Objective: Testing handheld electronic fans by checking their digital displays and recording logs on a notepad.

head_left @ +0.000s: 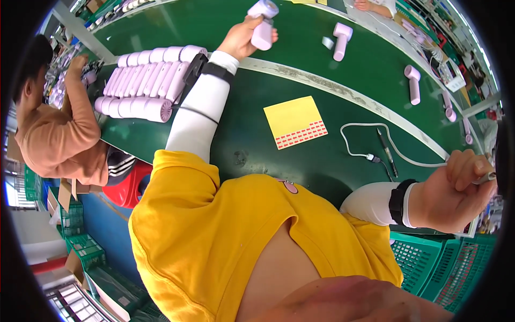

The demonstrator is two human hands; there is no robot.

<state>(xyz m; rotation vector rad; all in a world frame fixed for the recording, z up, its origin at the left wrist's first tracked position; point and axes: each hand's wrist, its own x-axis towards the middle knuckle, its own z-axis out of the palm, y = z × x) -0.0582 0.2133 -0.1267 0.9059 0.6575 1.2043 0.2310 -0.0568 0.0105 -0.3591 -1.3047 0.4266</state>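
My left hand (242, 38) reaches to the far side of the green table, its fingers closed round a lavender handheld fan (262, 35). At the right edge, my right hand (453, 188) is closed, pinching a small whitish cylindrical piece (484, 178). A white cable (413, 160) runs across the table up to that hand; whether it joins the piece is hidden. The cable's plug end (374, 158) lies beside a black pen (387, 153). Between my arms rests a yellow sheet (294, 121) with rows of small red stickers.
Several lavender fans (142, 80) lie in tight rows left of my left arm. More fans (340, 43) lie singly beyond a pale divider strip (343, 91). A person (59, 129) sits at the left; another person's hand (365, 5) shows at the top. Green crates (418, 260) stand at lower right.
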